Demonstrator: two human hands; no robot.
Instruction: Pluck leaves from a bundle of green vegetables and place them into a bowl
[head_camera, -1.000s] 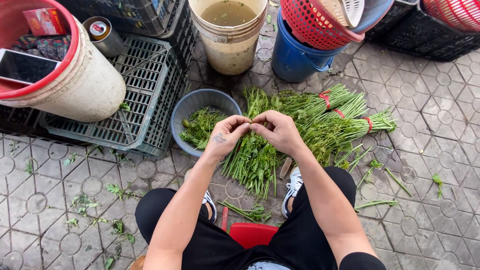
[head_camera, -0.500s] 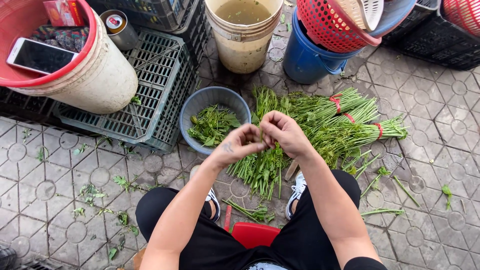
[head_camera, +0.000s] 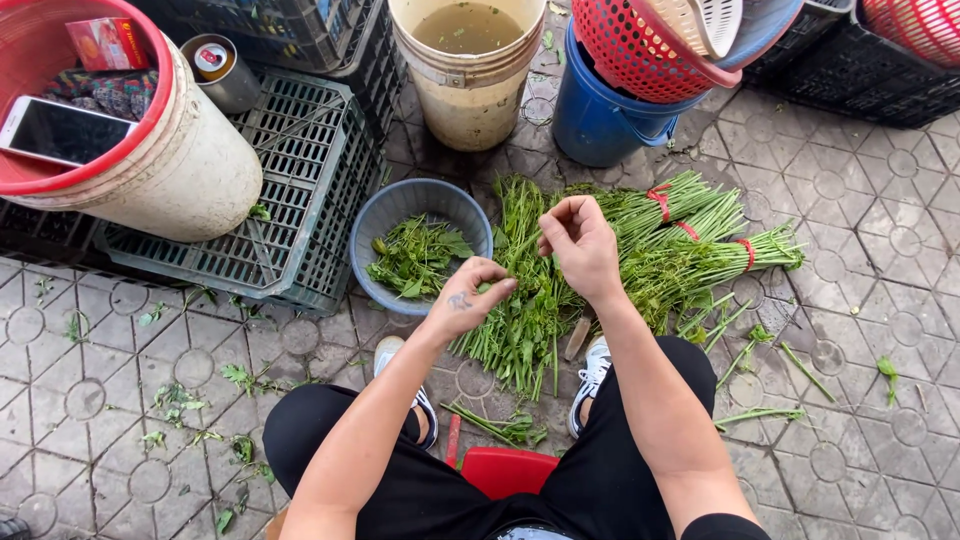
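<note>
A green stem (head_camera: 522, 262) is pinched between the closed fingers of the right hand (head_camera: 582, 243) and the left hand (head_camera: 468, 298), slanting between them over the loose greens (head_camera: 520, 330), the bowl (head_camera: 405, 205) lying just beyond the nearer left hand.

To my left a big white plastic bucket with a red rim (head_camera: 190, 170) sits on a flat dark plastic crate (head_camera: 290, 200); a phone with a dark screen (head_camera: 58, 130) and a small red carton (head_camera: 108, 42) lie in its top, and a round metal can (head_camera: 222, 72) stands just beside it. Ahead of me stands a cream bucket of murky water (head_camera: 468, 90), next to a blue plastic tub (head_camera: 600, 125) holding red mesh baskets (head_camera: 640, 50). Under me is a red plastic stool (head_camera: 512, 468) on grey patterned paving (head_camera: 880, 300)
</note>
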